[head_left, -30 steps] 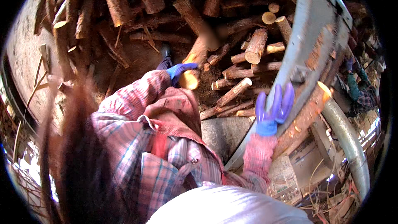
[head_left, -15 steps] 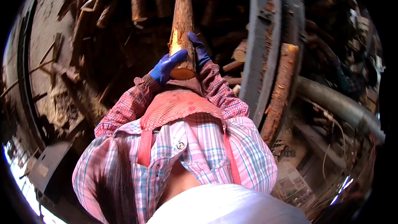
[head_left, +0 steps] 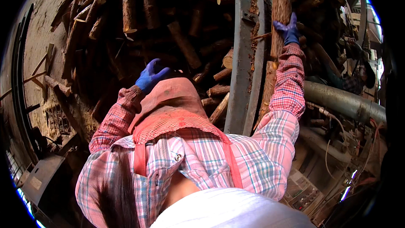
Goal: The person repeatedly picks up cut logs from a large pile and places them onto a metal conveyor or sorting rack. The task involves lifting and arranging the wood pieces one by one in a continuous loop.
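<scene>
My right hand (head_left: 288,30), in a blue glove, is stretched out to the right against a bark-covered log (head_left: 280,0). Its thumb and fingers are spread across the log's side. That log stands end-on behind a second, reddish-brown log (head_left: 268,86) along the grey steel rail (head_left: 243,59). The far end of the first log runs out of the picture. My left hand (head_left: 152,76), also blue-gloved, hovers by the apron (head_left: 175,97) with its fingers curved and apart, holding nothing.
A dark heap of cut logs (head_left: 184,44) fills the space ahead. A thick metal pipe (head_left: 344,101) and loose cables lie at the right, with another person (head_left: 358,78) beyond. A metal box (head_left: 44,173) stands at the lower left.
Both hands held a partly peeled log in front of me; they have parted. My right hand has swung right to a log by the rail, while my left has drawn back left, emptied.
</scene>
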Demonstrator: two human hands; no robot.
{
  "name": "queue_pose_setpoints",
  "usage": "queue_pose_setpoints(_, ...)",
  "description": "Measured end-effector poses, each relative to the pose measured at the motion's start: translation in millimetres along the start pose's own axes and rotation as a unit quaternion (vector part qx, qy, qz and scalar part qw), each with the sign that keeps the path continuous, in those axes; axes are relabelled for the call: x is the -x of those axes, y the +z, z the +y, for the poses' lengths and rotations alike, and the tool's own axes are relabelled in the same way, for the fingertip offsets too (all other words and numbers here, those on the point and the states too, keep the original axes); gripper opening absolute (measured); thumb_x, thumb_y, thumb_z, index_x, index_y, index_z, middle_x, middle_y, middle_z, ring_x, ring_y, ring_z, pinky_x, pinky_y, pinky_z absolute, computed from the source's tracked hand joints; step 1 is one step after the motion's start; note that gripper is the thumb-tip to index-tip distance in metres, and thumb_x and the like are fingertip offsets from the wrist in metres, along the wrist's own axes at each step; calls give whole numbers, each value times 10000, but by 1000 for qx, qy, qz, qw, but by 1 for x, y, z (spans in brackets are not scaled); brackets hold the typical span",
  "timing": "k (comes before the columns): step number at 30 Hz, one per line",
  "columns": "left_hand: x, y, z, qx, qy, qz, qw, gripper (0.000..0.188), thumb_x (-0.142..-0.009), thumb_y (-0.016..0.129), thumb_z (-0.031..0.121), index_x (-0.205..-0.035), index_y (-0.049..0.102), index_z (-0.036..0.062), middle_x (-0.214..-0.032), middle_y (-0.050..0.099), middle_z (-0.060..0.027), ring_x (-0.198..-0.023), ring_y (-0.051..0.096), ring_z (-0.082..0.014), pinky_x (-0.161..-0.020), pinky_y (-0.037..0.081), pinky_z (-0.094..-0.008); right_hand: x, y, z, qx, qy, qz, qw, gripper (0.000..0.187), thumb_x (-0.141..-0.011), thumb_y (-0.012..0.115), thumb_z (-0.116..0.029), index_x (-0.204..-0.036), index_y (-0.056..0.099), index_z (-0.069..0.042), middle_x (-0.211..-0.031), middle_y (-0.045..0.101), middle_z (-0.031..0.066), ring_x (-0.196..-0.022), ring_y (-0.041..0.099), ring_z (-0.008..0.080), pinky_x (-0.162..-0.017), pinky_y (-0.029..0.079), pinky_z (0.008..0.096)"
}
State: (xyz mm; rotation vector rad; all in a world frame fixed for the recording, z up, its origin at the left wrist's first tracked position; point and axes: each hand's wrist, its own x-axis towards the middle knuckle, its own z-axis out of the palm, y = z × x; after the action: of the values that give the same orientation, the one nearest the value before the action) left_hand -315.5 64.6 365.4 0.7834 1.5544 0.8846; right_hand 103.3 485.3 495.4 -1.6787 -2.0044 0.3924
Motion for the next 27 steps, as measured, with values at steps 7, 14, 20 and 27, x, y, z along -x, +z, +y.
queue_pose_setpoints(7, 0, -34, -85, -101, -96, 36, 990, 817, -875, 745, 456, -1450, 409, -18, -1375, 558, -215, -1266, 549, -272, -1069, 448, -379, 6, 39, 101, 75, -35, -52, 995, 831, -651, 878, -373, -1343, 544, -55, -1227, 646, 178, -1113, 635, 341, -928, 540, 416)
queue_pose_setpoints(14, -14, -54, -131, -6, -169, 9, 986, 774, -859, 745, 489, -1381, 494, -24, -1321, 597, -202, -1234, 568, -276, -1061, 445, -369, 92, 34, -14, 288, -293, 176, 894, 788, -747, 858, -373, -1350, 533, 17, -1331, 580, 222, -1171, 586, 398, -1023, 480, 472)
queue_pose_setpoints(20, -61, -112, -239, -31, -260, -25, 965, 557, -879, 723, 447, -1214, 634, 11, -1075, 682, -120, -954, 630, -206, -869, 513, -348, 253, 258, -128, 28, -214, -226, 950, 705, -798, 778, -312, -1365, 510, 10, -1352, 555, 246, -1247, 552, 397, -1069, 446, 450)
queue_pose_setpoints(27, -83, -145, -361, 296, -316, 164, 886, 258, -950, 661, 305, -1060, 639, 72, -822, 601, 3, -696, 541, -90, -599, 448, -247, 306, 529, -22, 218, 80, -690, 686, 840, -792, 770, -498, -1460, 461, -92, -1386, 554, 254, -1308, 522, 388, -1099, 426, 442)
